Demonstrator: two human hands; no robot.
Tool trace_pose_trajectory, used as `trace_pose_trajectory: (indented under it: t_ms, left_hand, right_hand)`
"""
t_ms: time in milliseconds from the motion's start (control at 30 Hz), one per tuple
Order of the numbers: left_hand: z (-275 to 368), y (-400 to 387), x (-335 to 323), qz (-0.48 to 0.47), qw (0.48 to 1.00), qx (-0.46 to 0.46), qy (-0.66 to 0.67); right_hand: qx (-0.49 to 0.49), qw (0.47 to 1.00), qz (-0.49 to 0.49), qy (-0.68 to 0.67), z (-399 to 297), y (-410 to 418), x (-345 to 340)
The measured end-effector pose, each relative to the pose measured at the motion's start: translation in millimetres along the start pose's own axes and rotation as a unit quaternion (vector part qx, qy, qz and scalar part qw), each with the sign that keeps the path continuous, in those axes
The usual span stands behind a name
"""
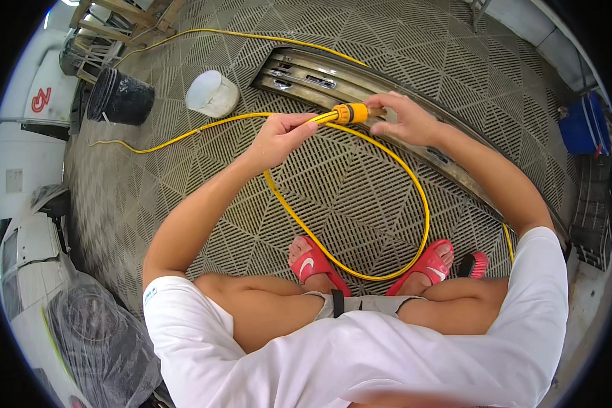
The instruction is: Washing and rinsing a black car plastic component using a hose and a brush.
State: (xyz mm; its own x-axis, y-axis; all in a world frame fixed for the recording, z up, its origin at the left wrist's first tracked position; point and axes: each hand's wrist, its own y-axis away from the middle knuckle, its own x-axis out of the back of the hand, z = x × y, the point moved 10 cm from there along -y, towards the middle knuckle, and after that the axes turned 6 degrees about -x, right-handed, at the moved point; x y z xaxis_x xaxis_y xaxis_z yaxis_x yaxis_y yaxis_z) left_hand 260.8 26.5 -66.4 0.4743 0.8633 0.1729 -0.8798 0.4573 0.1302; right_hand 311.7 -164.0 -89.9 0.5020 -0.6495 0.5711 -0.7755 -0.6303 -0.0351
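My left hand (285, 136) grips a yellow hose (322, 119) close behind its orange and black hose connector (351, 113). At the far end of the connector is my right hand (407, 118), thumb and fingers apart around a small brass-coloured end piece; whether the fingertips touch it cannot be told. Behind and below this hand lies a long, curved vehicle panel (306, 76) with slots and a wet-looking surface, flat on the grated floor. The hose makes a large loop (427, 204) between my hands and feet.
A white bucket (212, 94) and black stacked buckets (122, 97) stand at the left, near a wooden frame (117, 25). A blue bucket (585, 125) is at the far right. A red-bristled brush (473, 265) lies beside my right sandal (428, 265). Plastic film (97, 326) covers something at lower left.
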Motion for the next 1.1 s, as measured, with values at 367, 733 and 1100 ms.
trace_pose_trajectory:
  t_ms: [367,733,1100]
  left_hand:
    - [-4,-8,-2,0.000,0.999,0.007,0.033]
    - [-7,-16,-9,-0.002,1.000,0.024,0.004]
    - [-1,-14,-17,-0.020,1.000,0.016,-0.004]
  right_hand:
    - [-0.023,0.998,0.007,-0.054,18,-10,8]
    - [0.004,0.999,-0.005,0.034,16,-3,15]
    - [0.081,0.986,0.024,0.145,5,3,8]
